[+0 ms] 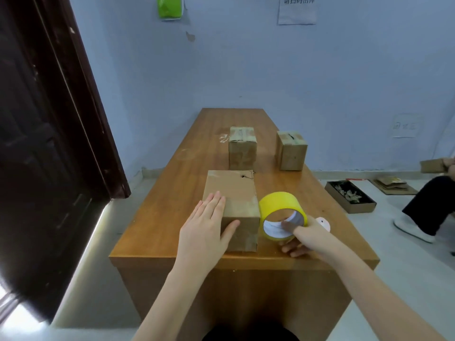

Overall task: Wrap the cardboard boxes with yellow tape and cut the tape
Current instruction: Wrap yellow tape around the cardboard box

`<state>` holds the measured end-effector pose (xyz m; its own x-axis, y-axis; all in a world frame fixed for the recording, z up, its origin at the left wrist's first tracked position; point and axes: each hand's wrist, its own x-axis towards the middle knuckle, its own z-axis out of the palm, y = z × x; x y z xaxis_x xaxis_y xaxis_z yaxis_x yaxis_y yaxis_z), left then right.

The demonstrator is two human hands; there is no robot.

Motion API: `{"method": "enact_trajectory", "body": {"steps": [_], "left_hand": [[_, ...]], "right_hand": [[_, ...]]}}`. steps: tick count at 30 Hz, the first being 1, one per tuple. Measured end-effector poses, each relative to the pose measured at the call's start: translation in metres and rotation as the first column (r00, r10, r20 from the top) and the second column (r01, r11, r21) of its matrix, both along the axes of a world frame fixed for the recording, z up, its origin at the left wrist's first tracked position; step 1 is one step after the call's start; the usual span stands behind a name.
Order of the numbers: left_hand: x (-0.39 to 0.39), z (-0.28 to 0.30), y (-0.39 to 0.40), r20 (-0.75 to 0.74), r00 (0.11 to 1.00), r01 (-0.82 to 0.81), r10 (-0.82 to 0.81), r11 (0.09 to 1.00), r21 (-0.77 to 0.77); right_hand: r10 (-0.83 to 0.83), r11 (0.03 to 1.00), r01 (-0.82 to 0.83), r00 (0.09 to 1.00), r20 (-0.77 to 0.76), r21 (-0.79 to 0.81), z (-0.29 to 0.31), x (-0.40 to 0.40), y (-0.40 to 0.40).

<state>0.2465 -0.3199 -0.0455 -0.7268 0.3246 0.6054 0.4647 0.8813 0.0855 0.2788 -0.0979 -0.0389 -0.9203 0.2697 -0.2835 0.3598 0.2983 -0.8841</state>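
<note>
Your left hand (204, 225) lies flat and open on the near box (234, 205), thumb over its front face, pinning it to the counter (172, 193). Your right hand (305, 235) grips the tape (280, 212) through its core, roll touching the box's right side. Box looks light and liable to slide; keep pressing. Tape roll is stiff, so hold by the core.
</note>
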Motion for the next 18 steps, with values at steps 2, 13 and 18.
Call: {"method": "enact_trajectory", "body": {"steps": [2,13,18], "left_hand": [[-0.001,-0.002,0.000,0.025,0.999,0.024,-0.023,1.000,-0.017],[-0.007,0.019,0.042,0.145,0.982,0.162,-0.120,0.929,-0.332],[-0.011,0.023,0.047,0.206,0.967,0.200,-0.149,0.946,-0.254]], "right_hand": [[0.002,1.000,-0.002,1.000,-0.013,-0.020,0.000,-0.001,0.000],[0.079,0.994,-0.077,0.997,-0.023,0.083,0.007,-0.001,0.003],[0.077,0.989,-0.059,0.989,-0.124,0.137,0.017,-0.001,0.011]]}}
